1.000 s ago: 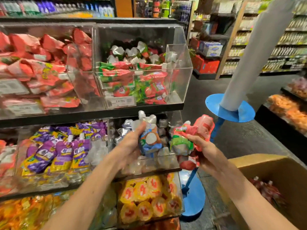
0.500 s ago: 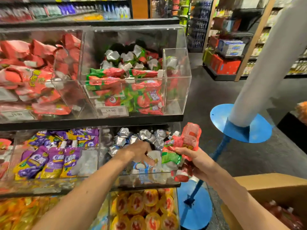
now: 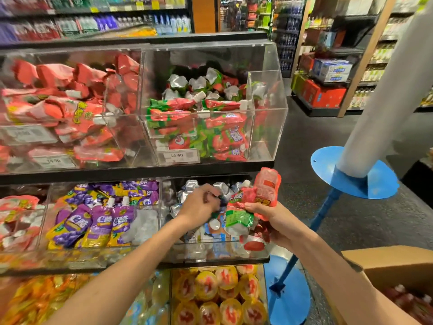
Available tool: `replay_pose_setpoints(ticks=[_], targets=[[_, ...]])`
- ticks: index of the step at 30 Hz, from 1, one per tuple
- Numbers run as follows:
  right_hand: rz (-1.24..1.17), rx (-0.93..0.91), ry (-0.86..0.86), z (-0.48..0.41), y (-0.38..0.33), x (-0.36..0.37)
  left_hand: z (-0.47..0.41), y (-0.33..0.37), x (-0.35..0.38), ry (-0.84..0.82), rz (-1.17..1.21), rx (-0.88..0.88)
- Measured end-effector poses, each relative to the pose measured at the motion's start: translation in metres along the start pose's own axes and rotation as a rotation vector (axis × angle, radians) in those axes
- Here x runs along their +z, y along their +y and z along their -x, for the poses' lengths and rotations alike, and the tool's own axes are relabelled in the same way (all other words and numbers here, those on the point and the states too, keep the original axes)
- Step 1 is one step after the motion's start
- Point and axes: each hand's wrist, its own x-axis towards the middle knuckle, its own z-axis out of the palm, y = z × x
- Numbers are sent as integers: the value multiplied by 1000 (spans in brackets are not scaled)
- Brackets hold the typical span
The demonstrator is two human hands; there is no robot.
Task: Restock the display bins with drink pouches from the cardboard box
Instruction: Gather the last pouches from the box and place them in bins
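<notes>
Far left on the middle shelf there's a clear bin of purple pouches (image 3: 98, 221); the next bin (image 3: 187, 243) over holds silver-topped blue and white pouches (image 3: 214, 227), and that's where the left hand (image 3: 199, 206) is, over the heap with knuckles up and fingers curled down toward the pouches; honestly can't tell if it's pinching one or just touching, the fingertips are blurred. Just to the right, nearly touching it, the right hand (image 3: 274, 221) is clamped round a bunch of red and green pouches (image 3: 251, 202); the bundle sticks up above the fist by the bin's right front corner, one red pouch standing tallest, a red end hanging below the palm. Straight above, the upper bin (image 3: 267, 134) holds what looks like the same red and green sort. Further right there's a blue stand (image 3: 328, 202); in the bottom right corner sits the cardboard box (image 3: 386, 259) with more red pouches (image 3: 412, 299) inside, well apart from both hands.
</notes>
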Motion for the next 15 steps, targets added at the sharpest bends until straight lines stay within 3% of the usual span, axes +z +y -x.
replay_pose_setpoints(ticks=[2, 5, 9, 12, 15], targets=[[38, -46, 0, 0, 2, 10, 20, 16, -13, 82, 226, -20], [92, -132, 26, 1, 5, 31, 55, 39, -30, 43, 196, 103], [136, -293, 135, 7, 3, 65, 84, 50, -43, -33, 87, 139], [115, -389, 190, 15, -5, 93, 91, 57, -52, 99, 47, 245], [124, -481, 142, 27, -21, 114, 92, 68, -73, 156, 202, 293]])
